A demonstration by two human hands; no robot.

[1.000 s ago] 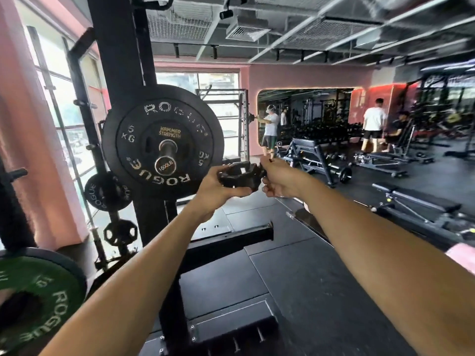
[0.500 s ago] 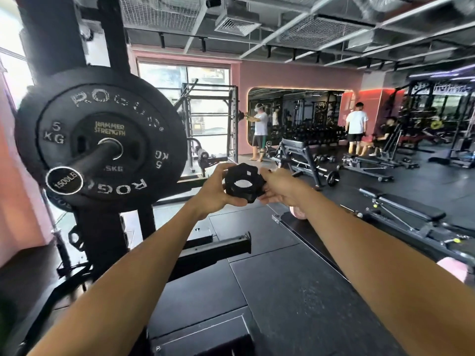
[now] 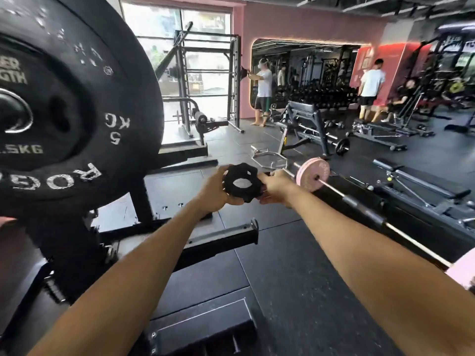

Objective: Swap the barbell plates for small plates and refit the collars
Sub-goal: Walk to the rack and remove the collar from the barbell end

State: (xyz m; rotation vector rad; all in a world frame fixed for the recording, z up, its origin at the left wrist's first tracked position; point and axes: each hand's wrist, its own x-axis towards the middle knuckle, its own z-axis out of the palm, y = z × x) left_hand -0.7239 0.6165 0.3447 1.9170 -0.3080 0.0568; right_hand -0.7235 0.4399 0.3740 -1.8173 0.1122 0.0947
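While the black 5 kg plate (image 3: pixel 77 104) fills the far left of your view, seated on its bar sleeve (image 3: pixel 12 114) with no collar visible in front of it, you appear to be at the refitting step with a collar in hand. Your left hand (image 3: pixel 213 190) curls round the left edge of the black collar (image 3: pixel 243 182), fingers underneath and thumb over the rim. The collar is a lobed ring with an open centre, held out in front of you above the dark rubber floor (image 3: pixel 295 265), well apart from the plate. Your right hand (image 3: pixel 276 186) pinches the collar's right side, fingertips closed on it; whether it is working a latch there I cannot tell.

Further right, a bar (image 3: pixel 359 201) lies low with a small pink plate (image 3: pixel 312 173) on its end, and no collar shows outside that plate either.

The next move, as I judge it, calls for you to line the ring's hole up with a bare sleeve end, slide it on flush against the plate, then lock it. Which bar you mean it for is not clear from here.
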